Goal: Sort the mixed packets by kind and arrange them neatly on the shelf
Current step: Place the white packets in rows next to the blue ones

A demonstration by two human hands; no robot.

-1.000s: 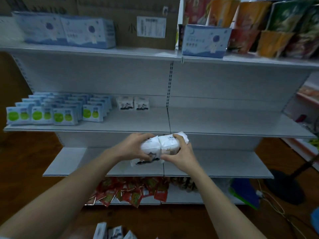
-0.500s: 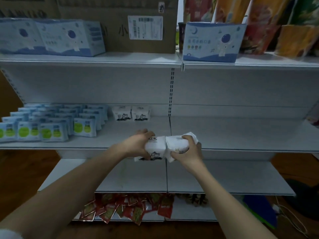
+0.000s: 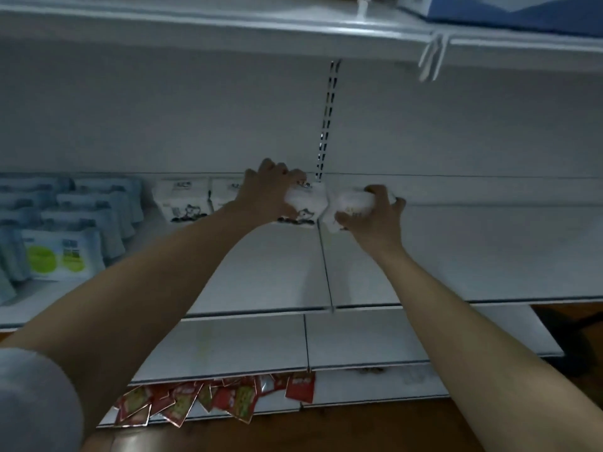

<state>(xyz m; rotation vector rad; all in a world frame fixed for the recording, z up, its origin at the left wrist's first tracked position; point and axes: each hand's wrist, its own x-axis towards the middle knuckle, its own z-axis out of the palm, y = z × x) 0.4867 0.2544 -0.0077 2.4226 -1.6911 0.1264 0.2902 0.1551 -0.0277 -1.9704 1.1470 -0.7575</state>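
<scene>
Nearest, red sachets (image 3: 228, 401) lie jumbled on the lowest shelf (image 3: 375, 383), and both bare forearms stretch forward and up over the middle shelf (image 3: 473, 256); at its back the left hand (image 3: 267, 192) curls over the top of one white packet (image 3: 305, 203), clamped on it, the packet standing upright with its printed face toward the camera. Just beside it, the right hand (image 3: 372, 216) grips a second white packet (image 3: 350, 203) from the right, fingers wrapped round it, its long axis lying roughly left-right; two matching packets (image 3: 182, 199) stand to the left against the back wall, with blue-and-green wipe packs (image 3: 62, 256) farther left.
</scene>
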